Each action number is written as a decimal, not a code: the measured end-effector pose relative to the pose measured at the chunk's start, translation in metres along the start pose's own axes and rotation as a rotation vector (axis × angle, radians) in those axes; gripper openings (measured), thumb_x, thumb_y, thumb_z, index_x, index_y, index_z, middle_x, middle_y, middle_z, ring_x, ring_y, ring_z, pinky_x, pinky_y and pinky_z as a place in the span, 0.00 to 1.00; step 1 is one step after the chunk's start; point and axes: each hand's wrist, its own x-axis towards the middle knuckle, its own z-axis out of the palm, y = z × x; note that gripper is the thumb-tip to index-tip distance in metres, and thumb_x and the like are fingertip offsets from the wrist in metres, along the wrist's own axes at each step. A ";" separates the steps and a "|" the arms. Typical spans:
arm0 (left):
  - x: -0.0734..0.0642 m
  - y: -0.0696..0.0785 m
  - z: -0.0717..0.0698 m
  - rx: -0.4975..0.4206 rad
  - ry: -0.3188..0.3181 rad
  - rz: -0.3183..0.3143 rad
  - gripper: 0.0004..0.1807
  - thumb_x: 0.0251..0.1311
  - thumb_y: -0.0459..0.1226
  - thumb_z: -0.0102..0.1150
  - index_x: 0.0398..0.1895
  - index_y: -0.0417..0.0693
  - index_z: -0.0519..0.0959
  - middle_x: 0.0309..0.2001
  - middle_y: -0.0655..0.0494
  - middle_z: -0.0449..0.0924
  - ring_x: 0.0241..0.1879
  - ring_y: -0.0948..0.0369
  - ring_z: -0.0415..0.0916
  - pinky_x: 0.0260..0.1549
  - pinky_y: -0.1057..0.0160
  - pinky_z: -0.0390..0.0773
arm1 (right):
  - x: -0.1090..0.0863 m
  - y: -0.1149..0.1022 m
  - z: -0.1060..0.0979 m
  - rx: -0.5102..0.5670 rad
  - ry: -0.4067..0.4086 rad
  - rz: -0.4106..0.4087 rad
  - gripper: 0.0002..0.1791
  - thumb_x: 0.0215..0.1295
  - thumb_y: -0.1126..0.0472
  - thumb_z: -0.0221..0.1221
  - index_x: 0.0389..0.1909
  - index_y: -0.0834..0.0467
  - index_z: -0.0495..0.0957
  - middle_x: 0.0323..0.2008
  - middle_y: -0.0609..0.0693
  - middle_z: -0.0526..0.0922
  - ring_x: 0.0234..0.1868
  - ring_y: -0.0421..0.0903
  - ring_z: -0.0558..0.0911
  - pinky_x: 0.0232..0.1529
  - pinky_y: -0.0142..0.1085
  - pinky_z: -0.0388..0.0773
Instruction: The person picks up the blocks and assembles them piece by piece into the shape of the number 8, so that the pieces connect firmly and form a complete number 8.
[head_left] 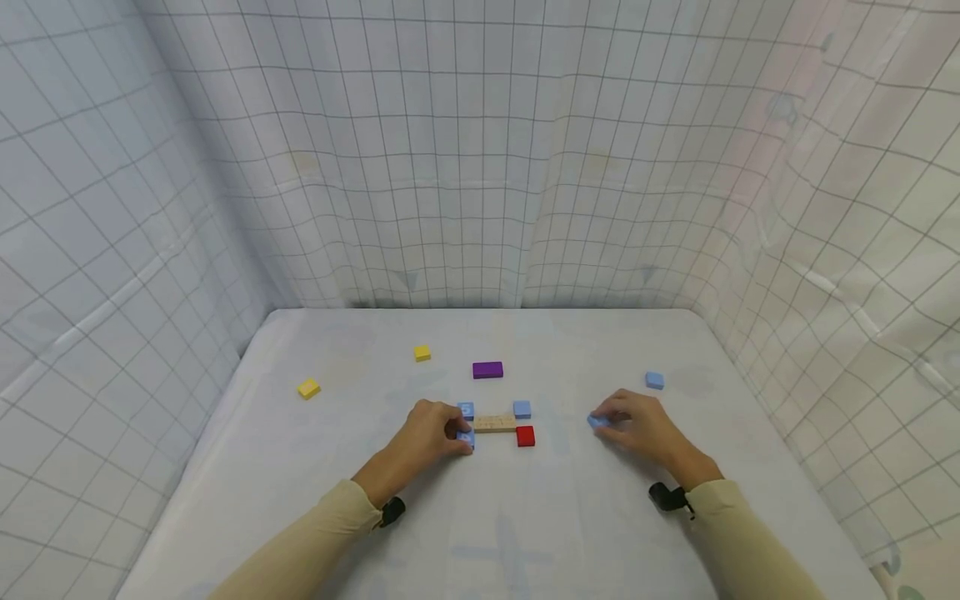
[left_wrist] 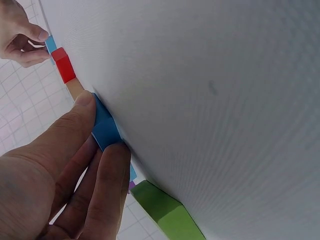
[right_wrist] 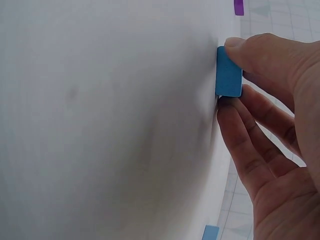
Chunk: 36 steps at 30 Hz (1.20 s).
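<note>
My left hand (head_left: pixel 435 432) pinches a blue block (left_wrist: pixel 106 131) between thumb and fingers, at the left end of a light wooden strip (head_left: pixel 495 424). Just behind that block lies another blue block (head_left: pixel 466 409) with a pale mark on top. At the strip's right end are a red block (head_left: pixel 526 436) and, behind it, a blue block (head_left: pixel 522 408). Farther right, my right hand (head_left: pixel 637 423) grips a separate blue block (right_wrist: pixel 229 72) by its ends, low at the white tabletop. Fingers partly cover both gripped blocks in the head view.
A purple block (head_left: pixel 487 370) lies behind the strip. Two yellow blocks (head_left: pixel 422 353) lie to the left, and a loose blue block (head_left: pixel 655 380) sits beyond my right hand. In the left wrist view a green block (left_wrist: pixel 167 212) stands near the fingers. Gridded curtains (head_left: pixel 480 167) surround the table.
</note>
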 end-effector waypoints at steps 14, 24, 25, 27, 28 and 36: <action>0.013 -0.029 0.015 0.011 0.008 0.032 0.15 0.56 0.42 0.94 0.43 0.50 0.96 0.34 0.63 0.91 0.34 0.69 0.78 0.34 0.69 0.82 | 0.005 -0.021 0.012 -0.021 -0.053 0.006 0.15 0.63 0.70 0.84 0.50 0.58 0.97 0.49 0.51 0.95 0.46 0.47 0.93 0.49 0.37 0.93; 0.007 -0.016 0.008 0.002 0.009 -0.009 0.15 0.56 0.39 0.94 0.42 0.47 0.96 0.33 0.63 0.89 0.33 0.70 0.76 0.34 0.69 0.80 | 0.010 -0.031 0.023 -0.011 -0.066 -0.032 0.15 0.65 0.70 0.83 0.51 0.58 0.97 0.50 0.51 0.91 0.47 0.47 0.90 0.50 0.38 0.92; 0.006 -0.013 0.006 0.007 0.006 -0.008 0.15 0.56 0.39 0.94 0.43 0.46 0.96 0.33 0.61 0.90 0.34 0.68 0.76 0.35 0.68 0.81 | 0.011 -0.032 0.024 -0.011 -0.075 -0.023 0.15 0.65 0.70 0.83 0.51 0.57 0.97 0.50 0.50 0.91 0.47 0.47 0.90 0.51 0.38 0.92; 0.008 -0.019 0.009 0.006 0.003 0.000 0.16 0.56 0.41 0.94 0.43 0.48 0.96 0.34 0.62 0.90 0.34 0.68 0.77 0.35 0.68 0.81 | 0.011 -0.037 0.024 -0.007 -0.103 0.008 0.15 0.66 0.69 0.83 0.52 0.57 0.97 0.51 0.49 0.91 0.48 0.46 0.89 0.53 0.37 0.93; 0.011 -0.027 0.013 0.009 0.003 0.011 0.16 0.56 0.42 0.94 0.43 0.49 0.96 0.34 0.63 0.90 0.34 0.68 0.77 0.34 0.68 0.80 | 0.011 -0.039 0.025 -0.008 -0.112 0.016 0.15 0.66 0.69 0.83 0.52 0.56 0.97 0.51 0.49 0.91 0.48 0.45 0.90 0.53 0.37 0.93; 0.022 -0.049 0.026 0.053 -0.013 -0.031 0.16 0.55 0.47 0.95 0.43 0.57 0.97 0.32 0.72 0.88 0.33 0.72 0.78 0.35 0.72 0.82 | 0.013 -0.047 0.031 0.012 -0.122 -0.033 0.15 0.64 0.69 0.84 0.51 0.57 0.97 0.51 0.50 0.92 0.47 0.44 0.91 0.51 0.36 0.93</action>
